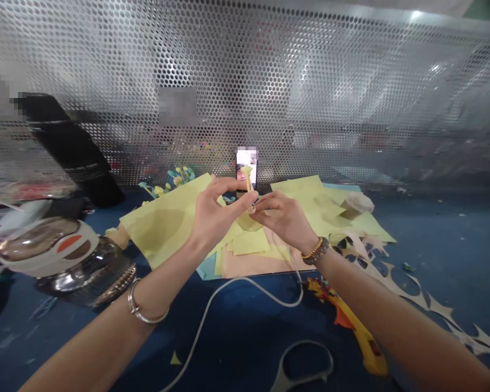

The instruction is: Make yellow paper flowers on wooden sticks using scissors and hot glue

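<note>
In front of me my left hand [214, 209] is closed in a pinch on a small yellow paper piece [248, 173], whose pointed top sticks up above the fingers. My right hand [286, 219] meets it from the other side, fingertips pinched together at the lower end, where a small pale ring-like edge shows. Exactly what lies between the right fingertips is mostly hidden. Beneath both hands are yellow paper sheets [163, 226] and a peach sheet [245, 265], partly overlapping.
A lit phone [240, 163] stands upright behind the hands, against a perforated metal panel [330, 65]. To the right lie cut-out scraps [416, 296] and a yellow-handled tool [365, 343]. A white cable [212, 298] crosses the blue table. A grey looped handle [280, 370] lies in front; a glass container [85, 277] stands left.
</note>
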### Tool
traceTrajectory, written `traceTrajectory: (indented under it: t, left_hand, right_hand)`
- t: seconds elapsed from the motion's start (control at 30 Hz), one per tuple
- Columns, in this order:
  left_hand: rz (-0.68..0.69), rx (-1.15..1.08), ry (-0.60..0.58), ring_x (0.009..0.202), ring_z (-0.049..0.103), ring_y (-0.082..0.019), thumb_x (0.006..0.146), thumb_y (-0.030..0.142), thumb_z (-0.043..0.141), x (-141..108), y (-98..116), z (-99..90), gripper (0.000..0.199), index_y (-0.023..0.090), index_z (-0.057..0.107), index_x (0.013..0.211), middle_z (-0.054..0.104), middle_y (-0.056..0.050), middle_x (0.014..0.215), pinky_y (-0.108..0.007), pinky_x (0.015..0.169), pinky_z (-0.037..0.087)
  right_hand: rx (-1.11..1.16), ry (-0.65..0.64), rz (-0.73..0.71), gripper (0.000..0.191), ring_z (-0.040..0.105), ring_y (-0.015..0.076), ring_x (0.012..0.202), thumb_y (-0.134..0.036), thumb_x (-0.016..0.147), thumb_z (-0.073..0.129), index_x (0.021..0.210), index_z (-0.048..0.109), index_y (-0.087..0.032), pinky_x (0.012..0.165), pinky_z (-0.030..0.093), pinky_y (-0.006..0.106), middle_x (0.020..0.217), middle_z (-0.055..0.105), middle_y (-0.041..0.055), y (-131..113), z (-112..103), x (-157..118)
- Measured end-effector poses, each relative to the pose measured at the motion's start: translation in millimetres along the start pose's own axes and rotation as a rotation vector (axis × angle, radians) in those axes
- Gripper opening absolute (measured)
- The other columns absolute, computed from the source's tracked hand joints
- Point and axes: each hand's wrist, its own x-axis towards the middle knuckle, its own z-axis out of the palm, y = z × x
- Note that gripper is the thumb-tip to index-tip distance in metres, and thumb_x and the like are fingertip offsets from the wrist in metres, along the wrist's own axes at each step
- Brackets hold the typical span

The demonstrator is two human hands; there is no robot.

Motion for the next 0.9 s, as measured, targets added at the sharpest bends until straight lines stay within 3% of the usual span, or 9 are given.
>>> traceTrajectory:
  t: [0.2,0.37,0.6,0.67,0.83,0.9]
  left_hand:
    - [0.024,-0.028,0.056,0.088,0.061,-0.018,0.072,0.03,0.071,2.3,-4.7,4.0,0.008,0.023,0.068,0.074,0.068,-0.001,0.085,-0.034,0.087,0.045]
    - [0.002,0.017,0.0,0.096,0.06,-0.02,0.072,0.037,0.07,-0.1,-4.9,-3.3,0.014,0.026,0.071,0.081,0.069,-0.002,0.093,-0.037,0.094,0.041]
    - [-0.119,0.054,-0.052,0.093,0.06,-0.02,0.078,0.036,0.063,-11.2,-15.7,-14.0,0.016,0.026,0.071,0.088,0.067,-0.003,0.099,-0.033,0.084,0.044]
    - [-0.2,0.005,-0.069,0.091,0.059,-0.019,0.077,0.035,0.065,-15.4,-17.9,-11.9,0.019,0.025,0.07,0.092,0.067,-0.003,0.095,-0.031,0.083,0.043]
    - [-0.669,-0.405,-0.06,0.075,0.057,-0.012,0.068,0.033,0.074,-25.6,-15.9,-1.7,0.028,0.022,0.069,0.094,0.064,0.001,0.077,-0.024,0.074,0.044]
    - [-0.784,-0.488,-0.052,0.065,0.056,-0.01,0.068,0.034,0.073,-28.4,-15.2,1.4,0.029,0.021,0.069,0.093,0.061,0.002,0.072,-0.024,0.07,0.046]
  right_hand:
    - [-0.006,-0.006,-0.017,0.002,0.064,0.018,0.083,-0.024,0.074,0.071,0.072,0.07,-0.023,0.081,0.051,0.035,0.085,0.066,0.002,0.8,3.0,-0.4]
    - [0.012,0.004,0.004,0.003,0.064,0.0177,0.082,-0.024,0.073,0.071,0.072,0.07,-0.022,0.079,0.051,0.034,0.084,0.066,0.0025,1.2,2.5,-0.7]
    - [0.03,0.032,0.023,0.005,0.064,0.0182,0.08,-0.025,0.072,0.072,0.07,0.069,-0.021,0.077,0.051,0.035,0.082,0.065,0.0035,1.6,2.0,-0.8]
    - [0.043,0.037,0.018,0.005,0.064,0.0182,0.081,-0.026,0.072,0.072,0.073,0.07,-0.021,0.077,0.052,0.035,0.084,0.064,0.0037,3.2,2.7,-1.1]
    - [0.055,0.048,-0.006,0.006,0.064,0.018,0.083,-0.026,0.073,0.071,0.076,0.07,-0.02,0.079,0.051,0.035,0.087,0.063,0.004,4.8,4.6,-1.7]
    - [0.051,0.049,-0.01,0.007,0.064,0.0182,0.083,-0.026,0.073,0.071,0.077,0.071,-0.02,0.079,0.051,0.035,0.088,0.063,0.0045,3.8,4.7,-2.0]
